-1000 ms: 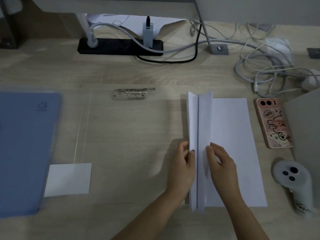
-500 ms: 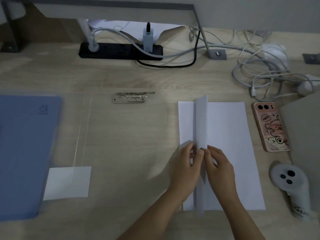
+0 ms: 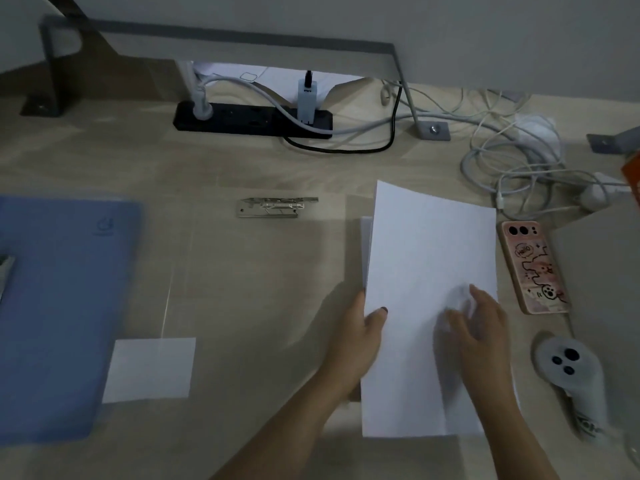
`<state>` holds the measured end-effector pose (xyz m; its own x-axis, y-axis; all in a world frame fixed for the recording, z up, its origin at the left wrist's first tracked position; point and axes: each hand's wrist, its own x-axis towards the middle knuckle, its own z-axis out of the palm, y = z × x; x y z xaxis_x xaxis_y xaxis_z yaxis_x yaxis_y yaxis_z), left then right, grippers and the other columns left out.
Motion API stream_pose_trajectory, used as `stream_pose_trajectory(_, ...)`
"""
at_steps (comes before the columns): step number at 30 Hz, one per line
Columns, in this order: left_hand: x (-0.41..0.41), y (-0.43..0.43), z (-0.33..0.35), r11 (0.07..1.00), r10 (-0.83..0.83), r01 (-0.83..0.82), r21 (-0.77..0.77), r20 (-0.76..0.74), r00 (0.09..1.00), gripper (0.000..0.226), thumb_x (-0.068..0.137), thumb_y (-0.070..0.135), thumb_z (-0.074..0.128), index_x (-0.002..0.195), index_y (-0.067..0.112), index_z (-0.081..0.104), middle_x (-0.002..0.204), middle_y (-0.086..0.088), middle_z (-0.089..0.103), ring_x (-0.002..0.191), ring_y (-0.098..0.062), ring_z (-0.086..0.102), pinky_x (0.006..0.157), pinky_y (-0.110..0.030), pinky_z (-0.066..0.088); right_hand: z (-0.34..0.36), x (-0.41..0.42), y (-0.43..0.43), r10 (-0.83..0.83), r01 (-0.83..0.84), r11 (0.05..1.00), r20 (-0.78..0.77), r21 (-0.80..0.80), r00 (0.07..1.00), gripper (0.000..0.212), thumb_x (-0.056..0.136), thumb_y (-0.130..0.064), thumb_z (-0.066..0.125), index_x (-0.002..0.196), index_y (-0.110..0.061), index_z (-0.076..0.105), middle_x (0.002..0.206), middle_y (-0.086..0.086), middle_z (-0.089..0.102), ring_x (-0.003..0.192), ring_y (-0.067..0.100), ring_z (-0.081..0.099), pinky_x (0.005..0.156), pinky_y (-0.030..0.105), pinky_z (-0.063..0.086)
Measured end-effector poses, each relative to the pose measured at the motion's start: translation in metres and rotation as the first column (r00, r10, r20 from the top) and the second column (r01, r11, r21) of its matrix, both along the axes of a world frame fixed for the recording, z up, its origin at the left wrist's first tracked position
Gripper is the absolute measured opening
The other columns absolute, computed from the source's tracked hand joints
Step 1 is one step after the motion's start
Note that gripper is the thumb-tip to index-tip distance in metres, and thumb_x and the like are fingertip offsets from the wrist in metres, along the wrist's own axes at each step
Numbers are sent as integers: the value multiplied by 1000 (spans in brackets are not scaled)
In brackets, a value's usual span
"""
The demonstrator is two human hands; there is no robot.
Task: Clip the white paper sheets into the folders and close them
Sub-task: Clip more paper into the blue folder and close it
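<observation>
Count: one blue folder closed flat at the desk's left edge, one metal clip lying loose mid-desk, on what looks like a clear plastic cover (faint, hard to confirm). One small white slip just right of the folder. White paper sheets right of centre, at least two: a lower sheet's edge peeks out on the left under the top one; exact count not readable. One phone in a pink case just right of the sheets, one grey controller nearer the person, one black power strip at the back, a tangle of white cables back right. Left hand pinches the top sheet's left edge, thumb on top, fingers under. Right hand has its fingers spread flat on the sheet, motion-blurred. Diff vs 0.5 s ago: then both hands pinched a raised paper ridge standing along the stack's middle; now the ridge is gone, the top sheet lies spread, its far left corner lifted, and the right hand has shifted right.
</observation>
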<state>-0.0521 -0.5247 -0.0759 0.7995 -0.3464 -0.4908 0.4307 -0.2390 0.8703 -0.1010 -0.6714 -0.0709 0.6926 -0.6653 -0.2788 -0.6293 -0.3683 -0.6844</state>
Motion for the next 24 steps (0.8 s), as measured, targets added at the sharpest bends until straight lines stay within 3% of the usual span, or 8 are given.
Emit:
stream_pose_trajectory(3,10,37,12,999,8,-6,-43,38,999,27,94,15,44,111,34,51,110,22,59,106,7,56,94,-17,42,11,7,-5,-101,100,988,5,117,995,49,89,-22,53,136,-18,40,134,8,48,121,27,47,99,50,42)
stream_pose_trajectory(6,16,81,14,998,60,-59,-27,40,997,31,94,8,45,99,39,50,101,28,56,89,20,56,76,1,41,16,17,17,-102,93,963,21,254,995,23,91,-26,49,108,-14,59,95,8,60,90,27,55,80,41,46)
stream_pose_trajectory(9,15,128,8,989,136,-137,57,15,991,28,95,9,44,107,34,47,104,23,56,91,13,54,74,1,42,10,27,54,-83,61,937,50,343,995,22,91,-26,50,72,-17,57,72,4,51,74,24,47,67,35,35)
stream_pose_trajectory(11,13,161,1,974,195,-194,115,3,981,30,95,11,45,121,24,45,115,15,57,101,7,53,86,-6,42,2,32,83,-50,27,923,49,384,998,31,91,-23,51,61,-19,50,64,1,45,68,19,41,63,32,30)
stream_pose_trajectory(14,11,196,-5,957,236,-219,190,-69,969,44,95,16,45,137,11,35,134,2,48,122,-14,48,106,-27,34,-9,39,116,-3,1,905,5,426,1000,27,90,-19,54,62,-18,55,64,2,49,67,21,45,64,33,34)
stream_pose_trajectory(19,17,215,-25,927,238,-192,322,-110,965,48,95,23,45,138,7,32,139,-5,46,125,-22,46,107,-38,36,-23,49,144,15,14,890,-61,456,998,18,92,-18,50,86,-6,63,79,7,56,74,19,49,70,32,38)
stream_pose_trajectory(22,21,215,-31,908,230,-191,373,-61,971,27,95,24,42,115,6,46,105,-7,58,91,-18,55,81,-32,42,-26,49,150,-21,47,901,-65,432,998,21,93,-19,48,86,-2,58,77,8,49,69,17,44,63,30,34)
stream_pose_trajectory(24,23,216,-31,893,223,-200,404,-8,975,20,95,25,41,98,6,46,78,-4,48,67,-13,45,63,-26,36,-27,48,151,-59,80,901,-63,427,996,23,93,-20,47,86,1,55,76,7,46,68,16,42,61,29,32)
